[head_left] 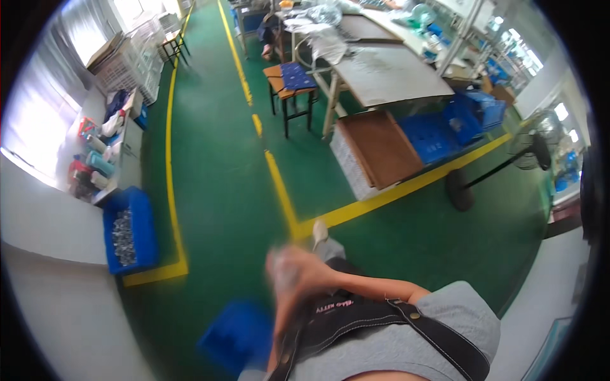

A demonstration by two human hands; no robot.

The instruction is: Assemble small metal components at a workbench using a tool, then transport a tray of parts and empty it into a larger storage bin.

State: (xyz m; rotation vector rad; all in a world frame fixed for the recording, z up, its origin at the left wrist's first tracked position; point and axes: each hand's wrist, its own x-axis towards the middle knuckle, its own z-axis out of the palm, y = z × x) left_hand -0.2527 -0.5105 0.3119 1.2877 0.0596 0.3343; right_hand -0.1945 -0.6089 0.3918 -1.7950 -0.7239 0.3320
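My left hand (279, 274) and my right hand (310, 269) are brought together in front of my body, right across left. Motion smears both, so the fingers do not show clearly. A pale greyish patch (288, 277) lies between them; whether it is a held thing I cannot make out. Below and to the left of my left forearm is a blurred blue bin (236, 336). I wear a black apron (343, 320) over a grey shirt, and one light shoe (319, 231) shows ahead of the hands.
At left stands a blue crate (130, 232) of small shiny parts beside a cluttered cabinet (129, 147). Ahead are a stool (291, 79), a worktable (391, 73), a brown-topped box (384, 149) and blue crates (429, 136). A pedestal fan (502, 168) stands right. Yellow lines mark the green floor.
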